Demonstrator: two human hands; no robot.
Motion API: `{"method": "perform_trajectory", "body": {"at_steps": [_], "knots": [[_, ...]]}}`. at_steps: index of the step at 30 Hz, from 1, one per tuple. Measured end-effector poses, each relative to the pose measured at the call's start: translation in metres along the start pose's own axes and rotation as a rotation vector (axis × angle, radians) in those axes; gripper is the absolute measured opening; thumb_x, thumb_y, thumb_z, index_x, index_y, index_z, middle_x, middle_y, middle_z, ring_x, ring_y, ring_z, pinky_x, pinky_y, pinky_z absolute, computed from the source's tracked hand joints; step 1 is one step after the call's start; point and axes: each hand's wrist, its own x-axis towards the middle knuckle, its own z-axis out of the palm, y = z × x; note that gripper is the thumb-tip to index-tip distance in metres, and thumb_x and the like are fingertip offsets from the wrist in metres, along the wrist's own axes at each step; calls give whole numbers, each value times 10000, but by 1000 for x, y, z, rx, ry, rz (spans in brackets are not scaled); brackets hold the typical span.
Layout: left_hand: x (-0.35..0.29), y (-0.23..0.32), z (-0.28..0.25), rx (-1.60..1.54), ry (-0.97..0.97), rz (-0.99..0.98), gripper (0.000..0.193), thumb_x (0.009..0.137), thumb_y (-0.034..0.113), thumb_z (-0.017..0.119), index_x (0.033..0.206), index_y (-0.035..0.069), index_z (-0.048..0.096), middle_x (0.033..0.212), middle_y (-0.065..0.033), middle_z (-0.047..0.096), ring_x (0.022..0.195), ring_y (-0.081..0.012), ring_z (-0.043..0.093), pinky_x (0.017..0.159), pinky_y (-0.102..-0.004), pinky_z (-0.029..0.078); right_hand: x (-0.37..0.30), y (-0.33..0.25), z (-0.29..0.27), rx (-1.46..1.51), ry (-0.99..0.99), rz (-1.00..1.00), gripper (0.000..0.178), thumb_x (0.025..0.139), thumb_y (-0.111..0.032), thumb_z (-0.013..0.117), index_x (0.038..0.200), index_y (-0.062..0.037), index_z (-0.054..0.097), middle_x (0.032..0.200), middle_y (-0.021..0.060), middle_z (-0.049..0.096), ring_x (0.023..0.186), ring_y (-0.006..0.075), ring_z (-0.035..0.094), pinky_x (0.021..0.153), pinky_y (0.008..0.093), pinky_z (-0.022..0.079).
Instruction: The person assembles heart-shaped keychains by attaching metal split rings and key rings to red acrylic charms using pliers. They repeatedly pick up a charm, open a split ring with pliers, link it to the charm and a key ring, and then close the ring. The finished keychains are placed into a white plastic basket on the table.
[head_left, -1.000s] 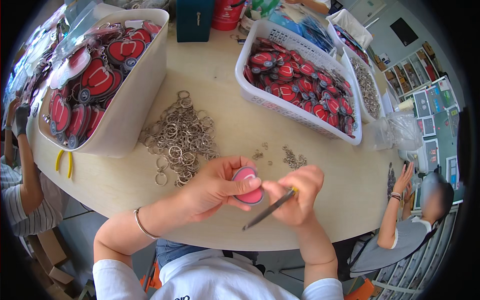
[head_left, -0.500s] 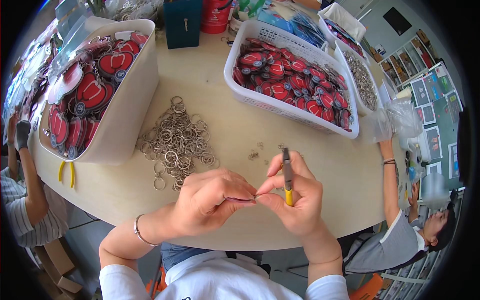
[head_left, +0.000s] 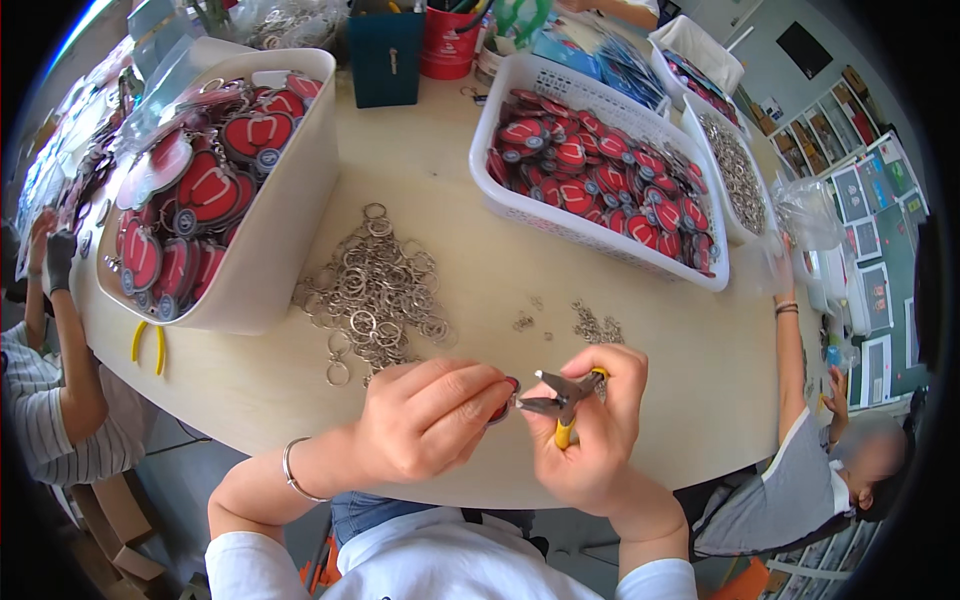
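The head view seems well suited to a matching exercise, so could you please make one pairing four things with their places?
Things:
1. Held charm
2. Open pliers
3. Key-ring heap
4. Dark green box

Places:
A. Just right of the solid white bin
B. In the right hand
C. Left of the red bucket
D. In the left hand

Pairs: 1-D, 2-B, 3-A, 4-C

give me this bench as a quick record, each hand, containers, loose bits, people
left hand: holding a red charm, partly hidden
right hand: holding pliers, jaws open near the charm
bin: left, heaped with charms
basket: white, more charms
loose: ring pile, small links
people: co-worker left, another right
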Motion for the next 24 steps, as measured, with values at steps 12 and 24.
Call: {"method": "perform_trajectory", "body": {"at_steps": [12, 24], "knots": [[-18, -13, -8, -166, 148, -248, 282, 601, -49, 739, 872, -5, 671, 842, -106, 662, 622, -216, 614, 492, -292, 485, 23, -9, 31, 181, -34, 115, 116, 778, -46, 727, 811, -8, 623, 977, 110, 495, 780, 206, 508, 650, 306, 424], [-9, -19, -28, -79, 225, -351, 248, 650, -75, 728, 884, -10, 673, 833, -113, 665, 643, -226, 618, 544, -303, 493, 64, 0, 42, 431, -92, 268, 145, 748, -49, 740, 826, 19, 638, 956, 129, 531, 905, 288, 543, 757, 363, 452]]}}
